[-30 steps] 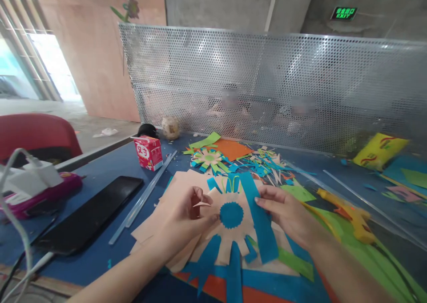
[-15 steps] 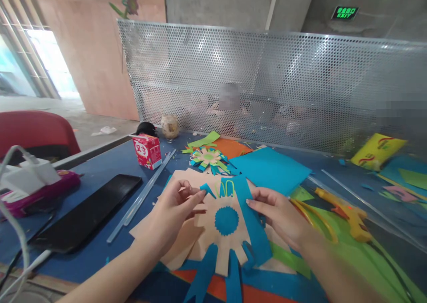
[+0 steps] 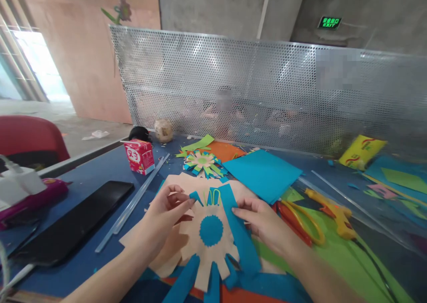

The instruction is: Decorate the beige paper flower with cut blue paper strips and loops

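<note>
A paper flower (image 3: 210, 238), peach petals with a blue toothed disc in its middle and blue strips behind, is held in front of me. My left hand (image 3: 163, 216) pinches its upper left edge at a small blue tip. My right hand (image 3: 260, 221) holds its right side, fingertips on a wide blue strip (image 3: 238, 232). Small green loops stick up at the flower's top. Peach paper sheets (image 3: 176, 183) lie under it.
A blue sheet (image 3: 263, 172), a finished paper flower (image 3: 202, 162), orange paper, a red carton (image 3: 138, 155), clear glue sticks (image 3: 133, 201) and a black phone (image 3: 71, 221) lie on the blue table. Scissors (image 3: 300, 223) and a yellow glue gun (image 3: 333, 212) are right. A perforated metal screen stands behind.
The flower has shifted a little left and toward me with both hands. A blue sheet now covers the scraps that lay behind, and scissors show at the right.
</note>
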The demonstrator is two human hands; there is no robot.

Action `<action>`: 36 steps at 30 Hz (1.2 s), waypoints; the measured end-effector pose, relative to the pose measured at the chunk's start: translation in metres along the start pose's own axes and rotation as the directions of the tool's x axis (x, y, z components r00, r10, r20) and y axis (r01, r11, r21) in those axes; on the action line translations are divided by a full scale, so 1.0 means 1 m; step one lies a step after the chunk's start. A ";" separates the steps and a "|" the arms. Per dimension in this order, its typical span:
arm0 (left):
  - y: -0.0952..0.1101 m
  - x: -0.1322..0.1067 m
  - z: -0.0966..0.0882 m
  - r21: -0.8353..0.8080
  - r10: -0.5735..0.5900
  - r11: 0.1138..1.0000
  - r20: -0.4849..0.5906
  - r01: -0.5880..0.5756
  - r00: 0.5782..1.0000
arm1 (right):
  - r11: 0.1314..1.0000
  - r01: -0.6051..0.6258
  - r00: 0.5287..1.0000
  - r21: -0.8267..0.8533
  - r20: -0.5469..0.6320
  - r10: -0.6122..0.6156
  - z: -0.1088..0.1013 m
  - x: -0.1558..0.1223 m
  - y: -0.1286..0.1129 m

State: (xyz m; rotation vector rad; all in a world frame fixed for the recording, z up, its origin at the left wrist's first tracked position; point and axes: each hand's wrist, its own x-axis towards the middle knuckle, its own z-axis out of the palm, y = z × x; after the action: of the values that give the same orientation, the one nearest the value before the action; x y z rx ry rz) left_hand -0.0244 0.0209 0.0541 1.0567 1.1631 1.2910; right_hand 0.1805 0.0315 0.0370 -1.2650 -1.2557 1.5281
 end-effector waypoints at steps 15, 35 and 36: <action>-0.001 0.000 0.004 0.034 0.062 0.997 0.041 -0.063 0.997 | 0.999 0.015 0.999 -0.030 -0.035 -0.016 -0.001 0.001 -0.001; 0.003 0.013 0.013 0.138 0.002 0.990 0.064 -0.011 0.998 | 0.996 0.076 0.992 0.047 -0.100 -0.071 -0.010 -0.002 -0.017; 0.006 0.015 0.014 0.144 0.010 0.989 0.075 -0.021 0.997 | 0.996 0.068 0.993 0.055 -0.104 -0.062 -0.012 -0.002 -0.019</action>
State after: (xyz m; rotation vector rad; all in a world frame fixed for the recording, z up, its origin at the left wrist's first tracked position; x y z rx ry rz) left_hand -0.0120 0.0371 0.0610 1.2119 1.2082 1.1826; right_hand 0.1920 0.0364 0.0558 -1.2363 -1.1669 1.4257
